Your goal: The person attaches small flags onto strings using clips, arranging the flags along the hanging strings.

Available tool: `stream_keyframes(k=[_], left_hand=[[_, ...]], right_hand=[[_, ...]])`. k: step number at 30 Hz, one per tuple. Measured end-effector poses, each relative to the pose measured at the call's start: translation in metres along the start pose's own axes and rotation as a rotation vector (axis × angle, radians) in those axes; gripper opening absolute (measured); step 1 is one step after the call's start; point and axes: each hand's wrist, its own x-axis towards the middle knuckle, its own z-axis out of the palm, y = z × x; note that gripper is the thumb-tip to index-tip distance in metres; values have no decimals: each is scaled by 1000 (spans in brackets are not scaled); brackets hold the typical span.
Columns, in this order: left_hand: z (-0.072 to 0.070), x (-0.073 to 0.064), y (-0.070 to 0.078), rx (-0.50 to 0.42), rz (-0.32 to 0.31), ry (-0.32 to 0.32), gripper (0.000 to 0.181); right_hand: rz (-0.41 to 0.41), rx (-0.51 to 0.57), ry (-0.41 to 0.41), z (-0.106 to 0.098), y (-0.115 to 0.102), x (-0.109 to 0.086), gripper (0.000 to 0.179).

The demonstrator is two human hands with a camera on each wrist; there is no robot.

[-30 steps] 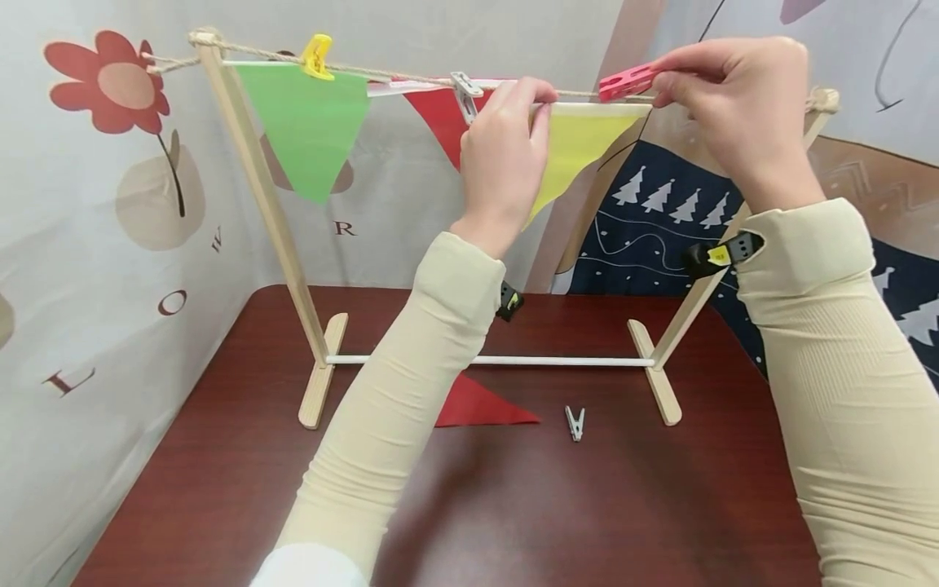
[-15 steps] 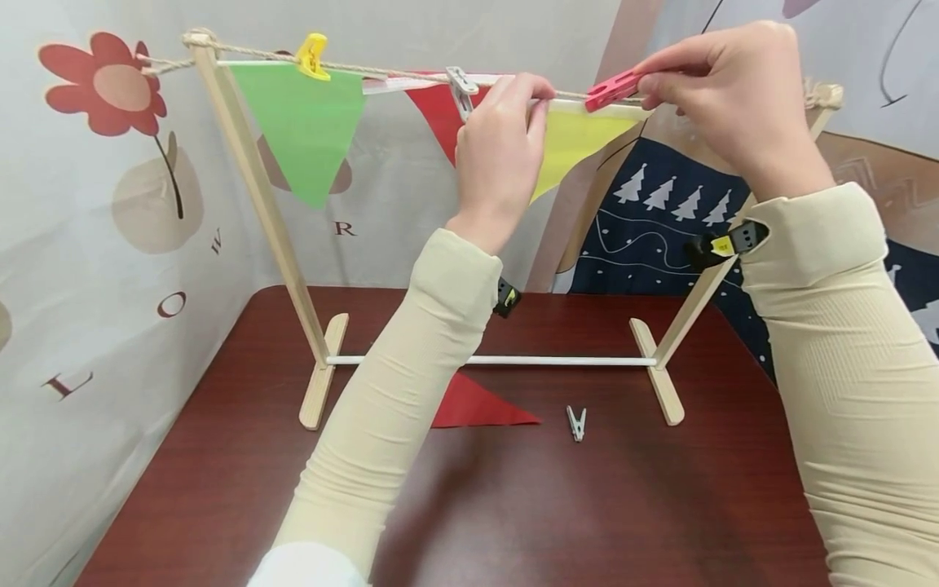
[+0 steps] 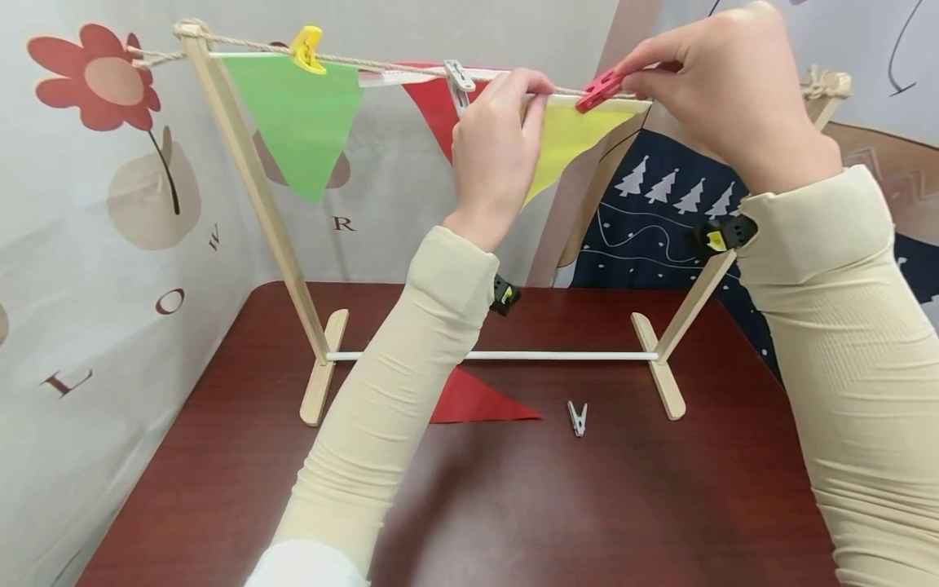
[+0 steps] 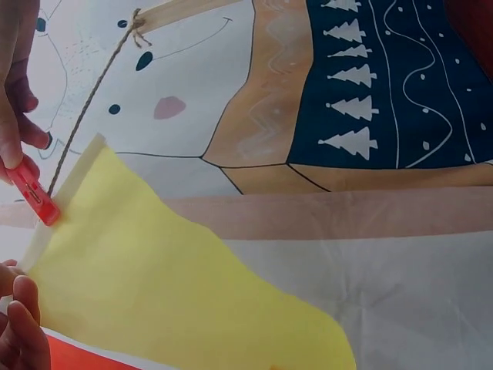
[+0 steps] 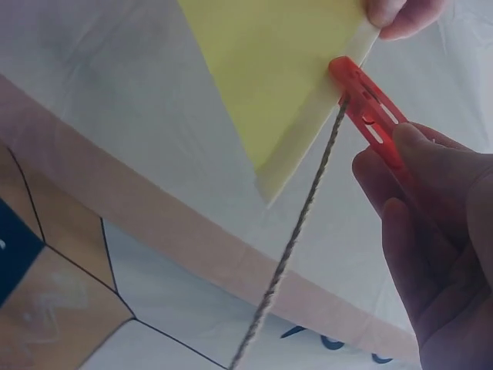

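Peg [image 5: 371, 114] pinched by right hand [image 3: 726, 90], yellow pennant [image 4: 162, 262] by left hand [image 3: 497, 147], green pennant [image 3: 293, 118] head-view only

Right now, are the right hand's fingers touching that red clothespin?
Touching. The right wrist view shows the right fingers pinching the red clothespin, with no gap.

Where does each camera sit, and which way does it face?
Head: on the head, facing forward-down; pale wooden stand, left hand, right hand, beige sleeves show.
Left wrist: worn there, facing the yellow triangular flag; both hands' fingers show.
Right wrist: worn there, facing the red plastic clip; right hand, left fingers show.
Both wrist views share the flag, clip and brown twisted rope.
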Motion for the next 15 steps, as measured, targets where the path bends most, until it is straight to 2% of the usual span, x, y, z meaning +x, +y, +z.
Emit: stream_keyframes(k=[5,15], left_hand=[[-1,-1,-1,-7,-3,-9,27],[-2,-2,-3,38,16,-29,27]], right_hand=[[-70,-46,5,1,-6,3,32],[-3,28,-46,2,-3,3,34]])
